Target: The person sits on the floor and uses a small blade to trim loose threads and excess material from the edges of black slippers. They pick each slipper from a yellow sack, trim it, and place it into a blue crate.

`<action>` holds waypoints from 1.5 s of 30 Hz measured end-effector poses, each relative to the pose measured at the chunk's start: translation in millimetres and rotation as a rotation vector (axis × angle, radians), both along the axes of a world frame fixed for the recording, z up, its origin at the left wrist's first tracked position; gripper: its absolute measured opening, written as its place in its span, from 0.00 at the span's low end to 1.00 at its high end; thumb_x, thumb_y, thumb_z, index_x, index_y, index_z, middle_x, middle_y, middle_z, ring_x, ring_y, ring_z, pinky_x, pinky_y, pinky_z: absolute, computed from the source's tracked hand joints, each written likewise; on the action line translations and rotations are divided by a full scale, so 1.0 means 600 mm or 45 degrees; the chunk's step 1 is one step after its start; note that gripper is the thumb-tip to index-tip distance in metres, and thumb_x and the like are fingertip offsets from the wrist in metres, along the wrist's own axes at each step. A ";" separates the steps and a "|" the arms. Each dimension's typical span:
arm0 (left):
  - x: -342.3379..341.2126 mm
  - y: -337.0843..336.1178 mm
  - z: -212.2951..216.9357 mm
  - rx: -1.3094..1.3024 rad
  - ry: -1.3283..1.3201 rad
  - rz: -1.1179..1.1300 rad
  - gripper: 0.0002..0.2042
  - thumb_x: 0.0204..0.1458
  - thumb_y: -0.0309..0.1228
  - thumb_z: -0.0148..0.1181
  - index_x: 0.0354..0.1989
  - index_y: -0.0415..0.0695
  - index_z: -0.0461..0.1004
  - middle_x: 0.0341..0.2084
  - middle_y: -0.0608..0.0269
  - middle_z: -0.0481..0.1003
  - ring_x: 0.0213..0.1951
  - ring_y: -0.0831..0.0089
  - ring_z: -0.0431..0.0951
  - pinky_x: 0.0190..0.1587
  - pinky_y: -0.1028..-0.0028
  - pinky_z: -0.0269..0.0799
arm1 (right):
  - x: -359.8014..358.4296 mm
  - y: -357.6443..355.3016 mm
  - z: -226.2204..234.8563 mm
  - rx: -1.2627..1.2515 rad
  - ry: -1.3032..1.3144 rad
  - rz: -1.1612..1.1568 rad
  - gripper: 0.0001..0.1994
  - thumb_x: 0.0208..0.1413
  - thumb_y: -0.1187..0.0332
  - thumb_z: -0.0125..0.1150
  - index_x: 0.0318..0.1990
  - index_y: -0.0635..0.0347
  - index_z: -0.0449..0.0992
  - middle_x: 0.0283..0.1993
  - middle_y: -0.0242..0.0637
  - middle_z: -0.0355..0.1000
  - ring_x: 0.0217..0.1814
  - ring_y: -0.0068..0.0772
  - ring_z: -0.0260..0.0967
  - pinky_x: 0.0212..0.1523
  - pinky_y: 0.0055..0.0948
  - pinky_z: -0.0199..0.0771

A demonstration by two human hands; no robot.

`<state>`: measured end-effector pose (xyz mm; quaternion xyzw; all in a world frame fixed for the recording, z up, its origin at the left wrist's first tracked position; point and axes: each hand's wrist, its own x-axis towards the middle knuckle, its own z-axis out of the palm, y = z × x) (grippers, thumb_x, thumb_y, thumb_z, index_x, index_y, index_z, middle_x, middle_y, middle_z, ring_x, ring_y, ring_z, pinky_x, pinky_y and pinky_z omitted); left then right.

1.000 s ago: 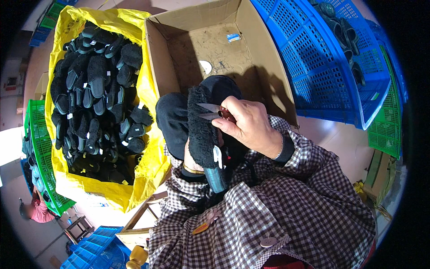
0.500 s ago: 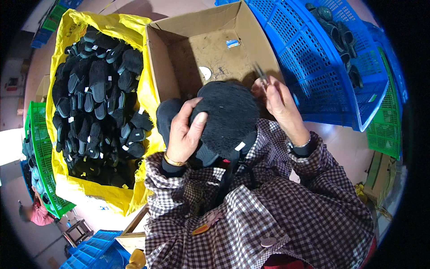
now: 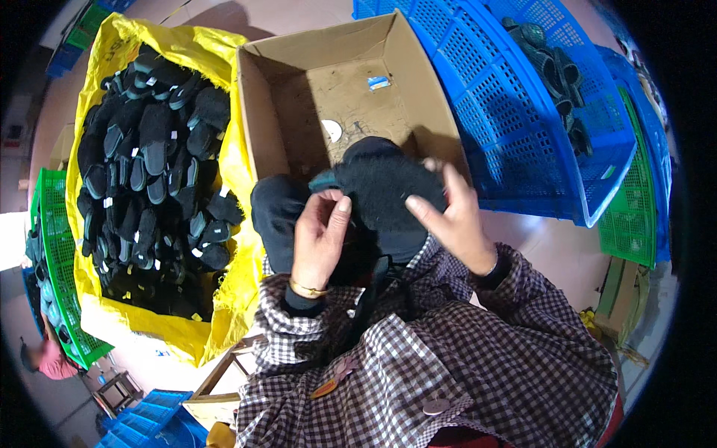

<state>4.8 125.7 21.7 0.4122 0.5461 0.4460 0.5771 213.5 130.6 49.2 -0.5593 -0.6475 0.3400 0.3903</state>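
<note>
A black fuzzy slipper (image 3: 388, 190) lies turned crosswise above my dark-trousered knees, its greenish-dark edge showing at the left end. My left hand (image 3: 320, 235) pinches that left end between thumb and fingers. Round the right end is my right hand (image 3: 455, 216), thumb on the near side and slightly blurred fingers at the far side. The metal tool seen earlier in my right hand does not show now. To the left, a yellow woven sack (image 3: 243, 272) is filled with many similar black slippers (image 3: 155, 149).
Just ahead stands an open cardboard box (image 3: 258, 112) holding a white round piece (image 3: 331, 131), a small blue-and-white packet (image 3: 379, 83) and dark fibres. Blue crates (image 3: 493, 112) with dark shoes rise on the right. A green crate (image 3: 67, 261) and a person (image 3: 56, 362) are at far left.
The slipper has turned from lengthwise to crosswise. My right hand has come onto its right end, and the thin metal tool has gone from sight. My left hand has shifted to its left end.
</note>
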 end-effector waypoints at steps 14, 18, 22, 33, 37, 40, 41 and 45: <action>-0.020 -0.034 -0.037 -0.440 -0.479 0.024 0.11 0.56 0.36 0.62 0.33 0.41 0.71 0.28 0.75 0.68 0.32 0.86 0.63 0.37 0.84 0.61 | -0.074 -0.070 0.005 -0.061 -0.311 0.122 0.28 0.47 0.63 0.68 0.55 0.61 0.67 0.42 0.47 0.75 0.40 0.42 0.77 0.38 0.34 0.78; -0.041 -0.017 -0.008 -0.604 -0.437 -0.039 0.19 0.55 0.38 0.62 0.44 0.33 0.70 0.37 0.63 0.75 0.39 0.80 0.72 0.45 0.79 0.67 | -0.079 -0.068 -0.002 -0.015 -0.332 0.327 0.28 0.46 0.67 0.68 0.55 0.62 0.67 0.46 0.47 0.75 0.42 0.42 0.77 0.40 0.32 0.78; -0.051 -0.006 -0.006 -0.611 -0.595 -0.056 0.17 0.53 0.33 0.63 0.43 0.32 0.71 0.36 0.63 0.76 0.38 0.78 0.74 0.44 0.79 0.69 | -0.081 -0.063 -0.001 0.050 -0.405 0.481 0.28 0.45 0.68 0.68 0.55 0.65 0.67 0.47 0.49 0.74 0.43 0.44 0.76 0.40 0.32 0.78; -0.074 -0.027 0.014 0.326 0.797 -0.124 0.13 0.49 0.27 0.63 0.23 0.36 0.64 0.19 0.51 0.65 0.22 0.57 0.67 0.28 0.64 0.63 | -0.134 -0.046 -0.047 -0.481 -0.010 0.305 0.26 0.47 0.64 0.67 0.51 0.64 0.65 0.40 0.49 0.75 0.42 0.48 0.75 0.38 0.36 0.76; -0.082 -0.024 0.044 0.504 0.956 -0.258 0.10 0.41 0.24 0.62 0.22 0.38 0.65 0.21 0.51 0.66 0.28 0.50 0.68 0.30 0.60 0.65 | -0.160 -0.024 -0.079 -0.565 0.075 0.287 0.27 0.43 0.68 0.66 0.52 0.69 0.66 0.42 0.59 0.72 0.46 0.54 0.72 0.43 0.37 0.74; -0.076 -0.027 0.057 0.425 1.128 -0.225 0.09 0.39 0.23 0.61 0.26 0.39 0.65 0.24 0.51 0.66 0.29 0.51 0.68 0.32 0.60 0.66 | -0.181 -0.001 -0.090 -0.664 0.405 0.307 0.24 0.43 0.73 0.64 0.51 0.69 0.69 0.43 0.49 0.75 0.46 0.39 0.74 0.47 0.31 0.72; -0.069 -0.029 0.059 0.415 1.178 -0.194 0.10 0.39 0.23 0.61 0.27 0.38 0.65 0.25 0.50 0.66 0.30 0.51 0.68 0.32 0.60 0.66 | -0.186 0.019 -0.085 -0.828 0.662 0.345 0.22 0.43 0.76 0.62 0.50 0.69 0.70 0.44 0.44 0.76 0.46 0.32 0.73 0.49 0.30 0.71; -0.052 -0.071 0.059 0.423 1.144 -0.102 0.18 0.40 0.27 0.65 0.40 0.37 0.68 0.32 0.49 0.68 0.36 0.51 0.69 0.38 0.61 0.67 | -0.164 0.026 -0.070 -1.222 1.054 0.325 0.17 0.49 0.82 0.57 0.48 0.65 0.69 0.42 0.32 0.71 0.43 0.21 0.69 0.45 0.22 0.72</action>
